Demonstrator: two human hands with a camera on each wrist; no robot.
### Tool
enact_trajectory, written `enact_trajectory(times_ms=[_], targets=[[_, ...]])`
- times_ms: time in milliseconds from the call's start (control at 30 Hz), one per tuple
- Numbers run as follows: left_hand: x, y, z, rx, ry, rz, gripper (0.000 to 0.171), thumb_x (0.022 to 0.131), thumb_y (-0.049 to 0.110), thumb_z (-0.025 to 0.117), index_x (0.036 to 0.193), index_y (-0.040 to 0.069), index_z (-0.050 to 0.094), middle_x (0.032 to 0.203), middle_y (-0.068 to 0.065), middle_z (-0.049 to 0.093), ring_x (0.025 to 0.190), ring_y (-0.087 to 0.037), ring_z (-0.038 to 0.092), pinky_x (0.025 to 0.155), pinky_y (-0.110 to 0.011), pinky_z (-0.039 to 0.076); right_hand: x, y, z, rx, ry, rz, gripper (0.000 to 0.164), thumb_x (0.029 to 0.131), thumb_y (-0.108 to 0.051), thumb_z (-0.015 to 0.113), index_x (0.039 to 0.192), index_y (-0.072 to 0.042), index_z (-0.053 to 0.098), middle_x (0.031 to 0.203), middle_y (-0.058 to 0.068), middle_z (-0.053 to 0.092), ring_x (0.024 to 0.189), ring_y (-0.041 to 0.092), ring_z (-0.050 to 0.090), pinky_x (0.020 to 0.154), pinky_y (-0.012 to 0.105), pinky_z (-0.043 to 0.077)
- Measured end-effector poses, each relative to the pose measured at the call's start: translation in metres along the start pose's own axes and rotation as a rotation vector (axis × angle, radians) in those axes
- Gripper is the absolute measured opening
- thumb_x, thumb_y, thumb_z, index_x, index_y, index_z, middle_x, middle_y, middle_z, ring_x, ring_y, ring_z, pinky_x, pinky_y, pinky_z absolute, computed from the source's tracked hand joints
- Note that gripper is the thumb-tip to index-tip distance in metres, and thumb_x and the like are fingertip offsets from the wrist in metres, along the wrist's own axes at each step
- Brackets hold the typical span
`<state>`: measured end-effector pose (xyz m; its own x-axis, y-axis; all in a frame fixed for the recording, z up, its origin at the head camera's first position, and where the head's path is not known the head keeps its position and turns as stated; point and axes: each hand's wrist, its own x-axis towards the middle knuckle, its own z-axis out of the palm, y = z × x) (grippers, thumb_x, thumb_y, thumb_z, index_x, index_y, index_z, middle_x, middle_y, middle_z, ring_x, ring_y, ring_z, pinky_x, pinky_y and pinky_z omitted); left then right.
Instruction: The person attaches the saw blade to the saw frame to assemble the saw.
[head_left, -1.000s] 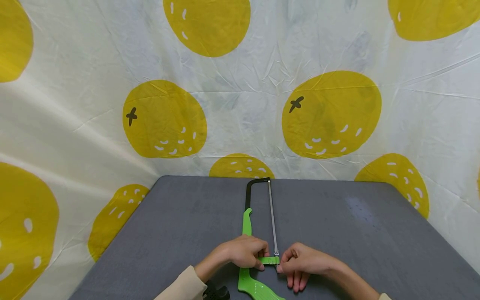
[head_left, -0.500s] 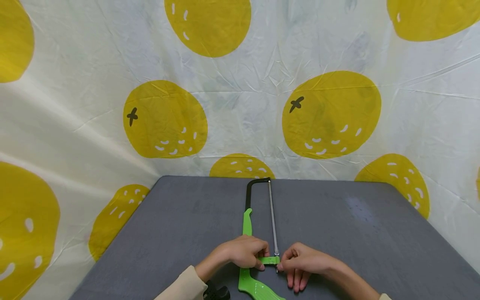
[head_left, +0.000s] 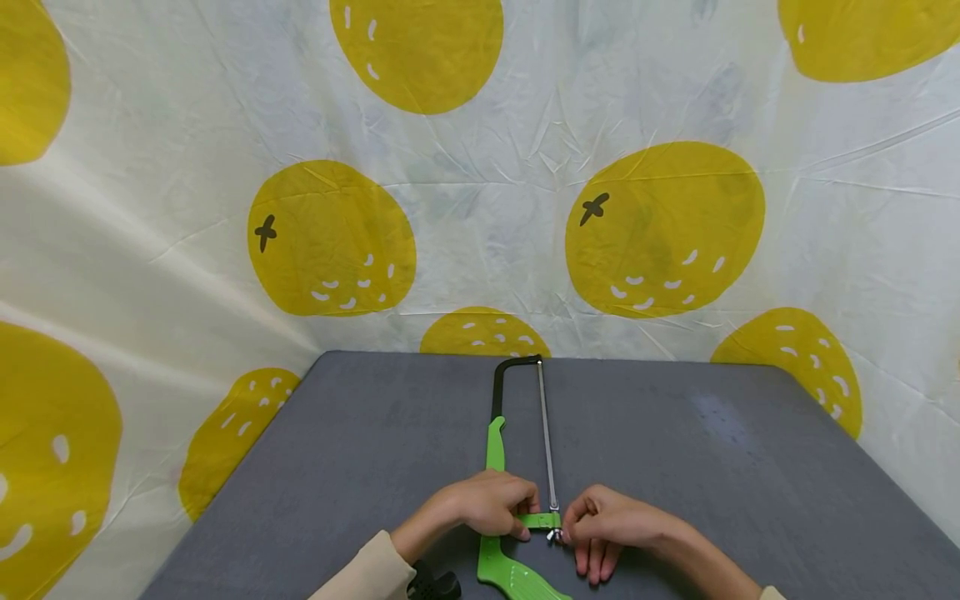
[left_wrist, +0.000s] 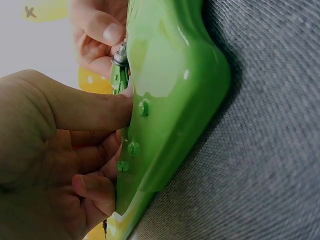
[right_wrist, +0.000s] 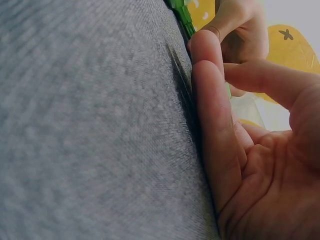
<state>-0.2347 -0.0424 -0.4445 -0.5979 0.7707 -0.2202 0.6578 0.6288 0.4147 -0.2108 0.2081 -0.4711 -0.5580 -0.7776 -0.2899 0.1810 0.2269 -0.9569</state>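
Observation:
A hacksaw (head_left: pixel 495 450) with a green handle and a black front frame lies on the grey surface, its thin blade (head_left: pixel 547 442) along the right side. My left hand (head_left: pixel 491 504) grips its green body near the rear; in the left wrist view the thumb presses the edge of the green casing (left_wrist: pixel 175 75). At the blade's near end, a small metal wing nut (head_left: pixel 554 536) shows behind the green arm. The thumb and forefinger of my right hand (head_left: pixel 611 521) are at this nut, pinching it from the right. Its other fingers rest along the surface in the right wrist view.
The grey padded table (head_left: pixel 360 433) reaches back to a pale cloth (head_left: pixel 495 233) printed with yellow fruit, which also hangs on both sides. A black object (head_left: pixel 435 586) sits beside my left sleeve (head_left: pixel 367 571).
The right fingertips have shifted slightly right, so the wing nut they largely covered is in plain sight. The left hand and hacksaw stay in place.

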Motion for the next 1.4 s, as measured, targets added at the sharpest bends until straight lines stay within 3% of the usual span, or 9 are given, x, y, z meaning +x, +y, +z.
enact_trajectory(times_ms=[600,833,1033,1400], targets=[[-0.0016,-0.0006,0.0004,-0.023,-0.012,-0.005,0.015,0.092,0.025,0.078,0.102,0.023,0.067,0.083,0.016,0.058,0.069,0.003,0.051,0.066,-0.016,0.043,0.0022,0.0029,0.0032,0.004,0.029,-0.006,0.009,0.096,-0.006,0.059,0.098,0.002,0.065,0.069,0.001,0.071,0.054,0.003,0.069,0.049,0.022,0.055],[-0.0002,-0.0004,-0.0031,-0.004,0.001,0.006,0.016,0.092,0.025,0.079,0.103,0.022,0.067,0.086,0.015,0.061,0.073,0.004,0.052,0.069,-0.015,0.044,0.0026,0.0013,0.0028,-0.024,0.046,-0.019,0.015,0.094,-0.003,0.055,0.099,0.007,0.066,0.067,0.001,0.071,0.054,0.004,0.068,0.048,0.022,0.054],[-0.0008,-0.0011,-0.0022,-0.011,0.002,-0.003,0.016,0.092,0.025,0.079,0.102,0.023,0.067,0.085,0.016,0.060,0.073,0.004,0.052,0.069,-0.015,0.044,0.0023,-0.0010,0.0025,-0.019,0.022,-0.006,0.014,0.095,-0.005,0.059,0.099,0.005,0.067,0.069,-0.001,0.072,0.055,0.003,0.069,0.049,0.022,0.055],[-0.0006,-0.0005,-0.0003,-0.026,-0.003,-0.005,0.014,0.093,0.025,0.078,0.102,0.023,0.067,0.084,0.016,0.059,0.070,0.003,0.051,0.067,-0.016,0.043,0.0002,-0.0038,0.0048,-0.023,0.025,0.023,0.025,0.101,-0.021,0.064,0.097,0.003,0.072,0.070,-0.002,0.073,0.054,0.001,0.067,0.049,0.022,0.054]])
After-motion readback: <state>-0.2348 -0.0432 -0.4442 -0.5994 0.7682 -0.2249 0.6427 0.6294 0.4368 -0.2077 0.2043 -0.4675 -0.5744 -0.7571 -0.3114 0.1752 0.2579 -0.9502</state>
